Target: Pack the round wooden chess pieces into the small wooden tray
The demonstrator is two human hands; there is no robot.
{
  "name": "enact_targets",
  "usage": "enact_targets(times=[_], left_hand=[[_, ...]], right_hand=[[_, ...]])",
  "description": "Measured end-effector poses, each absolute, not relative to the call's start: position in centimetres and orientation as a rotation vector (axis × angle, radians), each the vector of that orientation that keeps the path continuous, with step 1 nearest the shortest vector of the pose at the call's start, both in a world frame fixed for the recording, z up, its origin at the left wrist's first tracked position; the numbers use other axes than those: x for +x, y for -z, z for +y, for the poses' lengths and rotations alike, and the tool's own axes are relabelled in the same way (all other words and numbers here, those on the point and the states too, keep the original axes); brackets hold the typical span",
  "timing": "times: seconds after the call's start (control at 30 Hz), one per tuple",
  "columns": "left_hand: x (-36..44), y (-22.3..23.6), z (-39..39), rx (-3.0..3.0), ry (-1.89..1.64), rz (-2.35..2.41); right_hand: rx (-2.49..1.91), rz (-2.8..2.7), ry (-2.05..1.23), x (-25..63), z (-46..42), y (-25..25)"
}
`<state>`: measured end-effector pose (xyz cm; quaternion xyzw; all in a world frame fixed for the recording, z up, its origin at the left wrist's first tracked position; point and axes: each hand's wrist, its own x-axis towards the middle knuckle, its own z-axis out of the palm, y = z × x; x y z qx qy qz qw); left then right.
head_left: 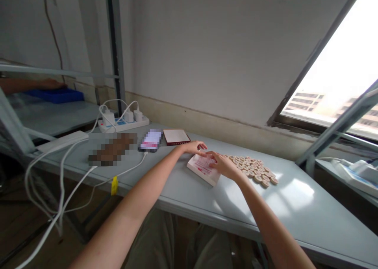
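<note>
A shallow white box with pink-red print on its upper face lies at an angle on the grey table. My left hand is at its far left edge, fingers curved and apart. Over the box's right side, my right hand rests with bent, spread fingers and its fingertips on the printed face. What lies under those fingertips is hidden. Just right of my right hand, many round wooden game pieces with marks on top lie in a flat cluster. Behind my left hand is a shallow dark-red tray or lid with a pale inside.
A phone with a white cable lies on the left, near a blurred brown object. Behind stands a power strip with plugged-in chargers. Another person's hand is over a blue tray. Metal posts flank the table.
</note>
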<state>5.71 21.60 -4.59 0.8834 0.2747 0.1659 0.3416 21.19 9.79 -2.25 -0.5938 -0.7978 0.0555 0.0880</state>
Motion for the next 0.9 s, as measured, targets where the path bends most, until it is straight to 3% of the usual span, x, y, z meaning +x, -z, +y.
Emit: enact_targets(times=[0.17,0.5,0.9], left_hand=[[5.9,4.1,20.9,2.496,-0.329,0.778],[6.0,3.7,20.4,2.48,-0.264,0.811],[6.1,4.0,20.6,2.354,-0.31,0.744]], right_hand=[[-1.89,-2.347,0.133,22.2,9.1,1.6],[-2.053,-2.324,0.088,29.4,6.9,0.2],[-2.041,-2.273,0.288,29.9,5.7,1.3]])
